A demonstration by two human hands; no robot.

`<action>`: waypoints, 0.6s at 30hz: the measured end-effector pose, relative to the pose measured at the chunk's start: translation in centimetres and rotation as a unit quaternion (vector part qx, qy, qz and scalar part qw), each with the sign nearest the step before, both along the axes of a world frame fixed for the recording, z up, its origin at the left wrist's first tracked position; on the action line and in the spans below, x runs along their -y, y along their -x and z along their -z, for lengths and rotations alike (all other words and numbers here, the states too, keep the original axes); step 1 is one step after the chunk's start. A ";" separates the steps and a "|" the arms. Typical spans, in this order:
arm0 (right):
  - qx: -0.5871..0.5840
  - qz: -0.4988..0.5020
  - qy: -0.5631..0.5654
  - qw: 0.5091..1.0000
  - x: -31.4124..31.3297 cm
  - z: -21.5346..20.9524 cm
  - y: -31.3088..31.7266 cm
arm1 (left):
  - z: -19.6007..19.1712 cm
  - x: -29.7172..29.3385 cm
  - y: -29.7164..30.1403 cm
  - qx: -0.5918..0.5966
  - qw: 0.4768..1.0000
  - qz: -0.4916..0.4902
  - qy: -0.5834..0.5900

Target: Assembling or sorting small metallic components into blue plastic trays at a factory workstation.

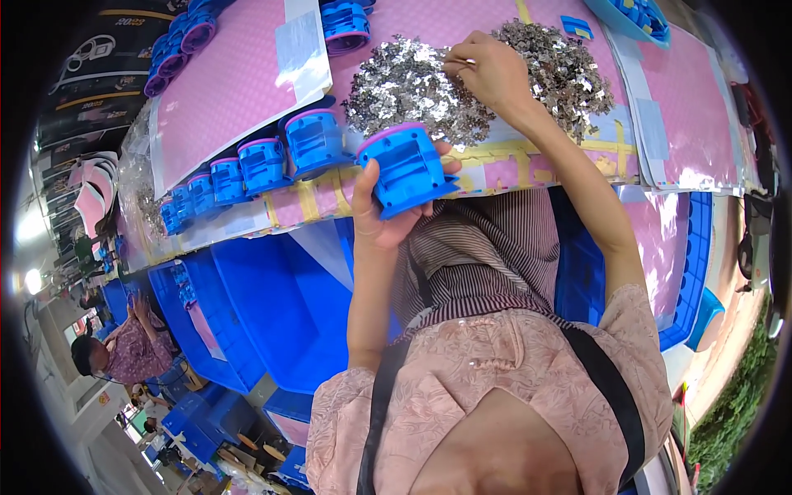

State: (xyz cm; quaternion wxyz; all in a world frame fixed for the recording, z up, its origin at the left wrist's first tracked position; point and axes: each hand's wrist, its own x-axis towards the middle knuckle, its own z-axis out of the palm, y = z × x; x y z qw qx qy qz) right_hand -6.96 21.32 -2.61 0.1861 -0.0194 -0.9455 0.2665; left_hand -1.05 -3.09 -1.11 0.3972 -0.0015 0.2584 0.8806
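Observation:
My left hand (pixel 381 216) grips a blue plastic housing (pixel 403 169) with a pink rim on top, held up at the near edge of the table. Over two heaps of small shiny metal clips, my right hand (pixel 487 73) has its thumb and fingertips pinched together. Whatever lies between those fingertips is too small to make out. One metal clip heap (pixel 404 87) is left of the hand, the other clip heap (pixel 561 74) to its right.
A row of similar blue housings (pixel 262 165) lines the table edge to the left, and more housings (pixel 177 49) stand farther back. A blue bowl (pixel 631 21) of blue parts sits far right. Blue crates (pixel 280 305) are below the table; a person (pixel 132 346) sits at lower left.

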 end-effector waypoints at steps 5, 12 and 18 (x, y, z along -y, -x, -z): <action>0.183 -0.089 0.503 0.840 1.1 -3.4 -2.1 | -1.9 -1.0 0.8 -0.071 0.991 -0.065 0.088; -0.091 -0.109 0.272 0.952 5.6 -3.3 -5.1 | -2.9 -1.4 1.1 -0.111 0.984 -0.085 0.114; 0.079 -0.102 0.323 0.938 4.9 -3.4 -4.6 | -3.1 -1.5 1.0 -0.106 0.986 -0.060 0.110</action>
